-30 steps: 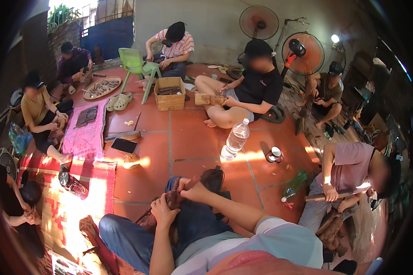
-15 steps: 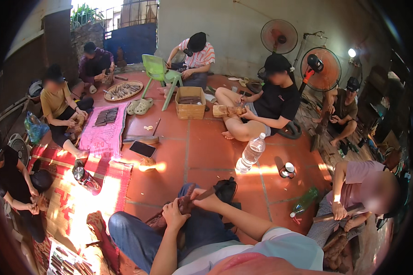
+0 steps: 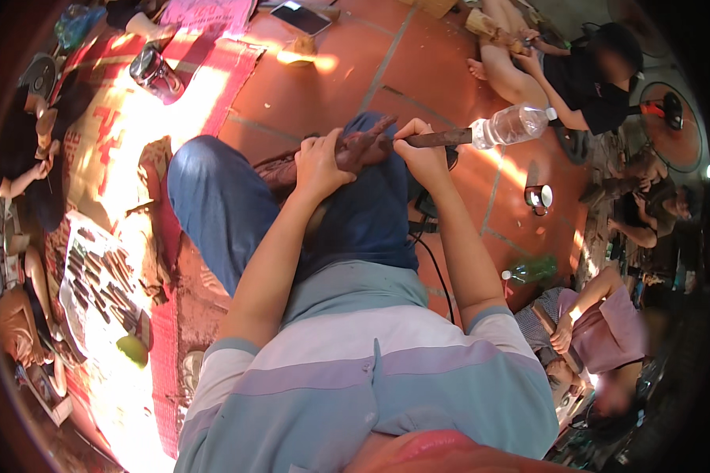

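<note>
On my raised legs lies a reddish-brown wood carving [image 3: 280, 171]. My left hand [image 3: 321, 167] is closed around it, fingers over the top. Against the carving's right end, my right hand [image 3: 420, 150] grips a dark wooden-handled carving tool [image 3: 450, 138]. Its handle sticks out to the right and overlaps the clear plastic bottle [image 3: 513, 126] in the view. The tool's working end is hidden by my fingers and the carving.
A tray [image 3: 77, 236] of several wooden-handled tools lies on the red mat [image 3: 166, 394] at left, near a green fruit [image 3: 132, 351]. A thermos [image 3: 156, 72], a phone [image 3: 301, 17], a mug [image 3: 538, 197] and a green bottle [image 3: 532, 270] surround me. Co-workers sit at both sides.
My view has tilted down and turned, so my shirt and lap fill more of it. Both hands keep hold of the carving and tool; the tool's handle now points more level to the right.
</note>
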Demonstrator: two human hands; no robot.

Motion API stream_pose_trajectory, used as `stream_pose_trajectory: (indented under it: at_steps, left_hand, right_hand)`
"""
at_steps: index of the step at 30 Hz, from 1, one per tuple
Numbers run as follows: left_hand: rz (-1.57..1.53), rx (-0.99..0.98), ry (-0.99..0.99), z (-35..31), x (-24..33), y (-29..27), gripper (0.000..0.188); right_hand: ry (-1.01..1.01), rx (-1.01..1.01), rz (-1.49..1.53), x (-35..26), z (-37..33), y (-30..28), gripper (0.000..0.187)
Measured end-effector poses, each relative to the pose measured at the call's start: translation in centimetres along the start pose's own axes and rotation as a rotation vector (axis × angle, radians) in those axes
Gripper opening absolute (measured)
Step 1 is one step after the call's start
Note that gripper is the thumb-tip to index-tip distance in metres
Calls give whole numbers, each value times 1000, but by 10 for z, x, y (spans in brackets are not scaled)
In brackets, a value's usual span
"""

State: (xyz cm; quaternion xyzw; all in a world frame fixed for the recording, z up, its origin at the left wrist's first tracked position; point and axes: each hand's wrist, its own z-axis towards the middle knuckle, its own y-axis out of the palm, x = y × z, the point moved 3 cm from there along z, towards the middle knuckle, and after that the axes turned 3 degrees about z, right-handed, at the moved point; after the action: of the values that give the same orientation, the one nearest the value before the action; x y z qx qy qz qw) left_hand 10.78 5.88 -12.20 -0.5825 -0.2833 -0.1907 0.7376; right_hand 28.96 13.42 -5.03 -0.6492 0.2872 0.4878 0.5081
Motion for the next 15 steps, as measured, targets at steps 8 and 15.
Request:
stream_pose_trajectory:
  at_steps: [8,15]
  left_hand:
    - [7,-133,-119,6,-1,0,83]
    - [20,-105,-105,7,0,3,81]
  right_hand:
    - [39,-72,58,20,19,3,7]
    - [-171,-88,-195,7,0,33,7]
